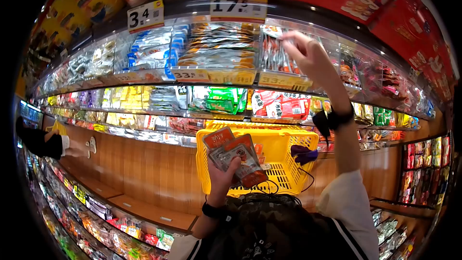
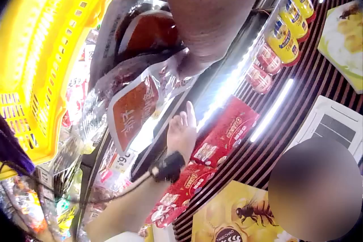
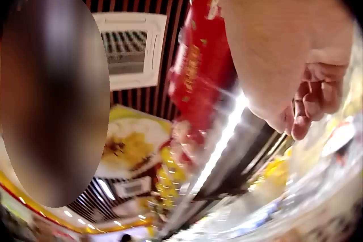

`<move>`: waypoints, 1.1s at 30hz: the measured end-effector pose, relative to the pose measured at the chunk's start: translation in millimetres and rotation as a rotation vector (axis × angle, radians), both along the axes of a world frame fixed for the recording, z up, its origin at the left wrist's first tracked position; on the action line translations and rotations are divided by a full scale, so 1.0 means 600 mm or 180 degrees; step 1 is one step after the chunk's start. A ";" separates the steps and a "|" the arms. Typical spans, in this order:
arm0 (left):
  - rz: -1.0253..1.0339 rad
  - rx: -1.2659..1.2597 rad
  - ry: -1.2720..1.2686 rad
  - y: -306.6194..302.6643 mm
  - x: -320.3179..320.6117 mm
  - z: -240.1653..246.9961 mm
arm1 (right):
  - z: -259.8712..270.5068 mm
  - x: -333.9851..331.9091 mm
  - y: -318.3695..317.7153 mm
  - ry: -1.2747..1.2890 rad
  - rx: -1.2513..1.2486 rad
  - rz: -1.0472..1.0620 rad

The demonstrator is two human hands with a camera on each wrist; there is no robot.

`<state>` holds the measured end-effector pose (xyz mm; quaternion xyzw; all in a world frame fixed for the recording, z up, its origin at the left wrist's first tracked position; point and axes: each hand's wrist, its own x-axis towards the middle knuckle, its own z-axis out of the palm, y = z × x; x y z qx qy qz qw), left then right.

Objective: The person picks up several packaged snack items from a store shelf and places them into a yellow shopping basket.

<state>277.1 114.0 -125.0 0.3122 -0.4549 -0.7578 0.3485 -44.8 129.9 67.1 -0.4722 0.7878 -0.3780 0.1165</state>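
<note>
My left hand (image 1: 222, 179) grips several flat snack packets (image 1: 239, 155), grey and orange-red, fanned out above the yellow shopping basket (image 1: 202, 156). The left wrist view shows a clear-edged packet (image 2: 131, 114) with an orange-red panel below that hand. My right hand (image 1: 309, 54) is raised at the upper shelf, fingers loosely bent and nothing visible in them. Its fingertips are right by the bin of upright red-and-silver packets (image 1: 278, 60). In the right wrist view, the bent fingers (image 3: 315, 103) show over blurred packets.
Clear shelf bins hold orange-brown packets (image 1: 219, 43) and blue packets (image 1: 154, 50). Green packets (image 1: 219, 100) and red packets (image 1: 281, 106) fill the row below. A dark purple item (image 1: 304, 154) hangs at the basket's right side. Another person (image 1: 41, 137) stands down the aisle.
</note>
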 end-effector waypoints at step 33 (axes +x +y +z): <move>0.0405 0.0208 0.0288 -0.021 -0.002 -0.043 | -0.098 -0.029 0.107 -0.1512 -0.1333 -0.0524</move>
